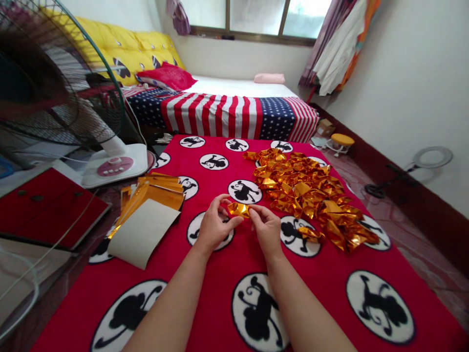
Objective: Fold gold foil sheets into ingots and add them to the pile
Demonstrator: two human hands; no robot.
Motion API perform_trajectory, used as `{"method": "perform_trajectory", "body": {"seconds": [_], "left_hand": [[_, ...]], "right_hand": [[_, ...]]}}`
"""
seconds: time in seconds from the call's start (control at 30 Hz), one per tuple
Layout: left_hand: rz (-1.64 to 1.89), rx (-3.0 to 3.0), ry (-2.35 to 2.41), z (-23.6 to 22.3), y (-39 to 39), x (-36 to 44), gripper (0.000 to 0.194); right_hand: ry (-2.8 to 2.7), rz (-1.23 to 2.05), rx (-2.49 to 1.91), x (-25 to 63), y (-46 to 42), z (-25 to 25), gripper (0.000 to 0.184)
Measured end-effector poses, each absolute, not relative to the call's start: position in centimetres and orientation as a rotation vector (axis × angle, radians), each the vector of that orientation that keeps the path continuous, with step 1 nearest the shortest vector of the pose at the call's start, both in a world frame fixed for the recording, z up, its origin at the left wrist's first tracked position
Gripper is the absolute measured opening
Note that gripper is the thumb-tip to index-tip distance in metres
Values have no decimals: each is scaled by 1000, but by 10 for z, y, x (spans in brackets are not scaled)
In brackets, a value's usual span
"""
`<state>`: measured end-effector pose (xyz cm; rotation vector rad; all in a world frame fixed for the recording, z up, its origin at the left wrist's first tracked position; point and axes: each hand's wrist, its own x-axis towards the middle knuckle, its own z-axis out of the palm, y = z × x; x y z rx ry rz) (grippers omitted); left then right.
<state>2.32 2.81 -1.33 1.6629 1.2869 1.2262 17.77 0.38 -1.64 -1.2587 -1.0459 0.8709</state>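
Bare left hand and right hand are close together above the bench, covered by a red cloth printed with black monkeys in white circles. The right pinches one end of a small folded shiny gold foil piece; the left is half open at its other end, contact unclear. To their left lies a stack of flat gold foil sheets under a pale grey sheet; to their right, a heap of folded gold foil pieces. Beyond stands a white-based fan, its pink button panel markings too small to read.
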Motion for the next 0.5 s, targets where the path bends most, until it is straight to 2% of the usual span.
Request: {"method": "perform_trajectory", "body": {"seconds": [0.03, 0.07, 0.23, 0.3, 0.5], "left_hand": [[1219, 1669, 1241, -14, 28, 22, 71], [1199, 1671, 1186, -14, 29, 21, 76], [1118, 1561, 997, -17, 30, 20, 48], [1132, 1524, 999, -17, 29, 21, 43], [1127, 1471, 1000, -16, 28, 22, 51]], "right_hand": [[-1046, 880, -1258, 178, 4, -17, 28], [-1049, 890, -1260, 178, 4, -17, 27], [-1059, 918, -1279, 178, 2, -15, 27], [-1065, 929, -1274, 178, 2, -14, 27], [-1072, 926, -1271, 177, 1, -13, 27]]}}
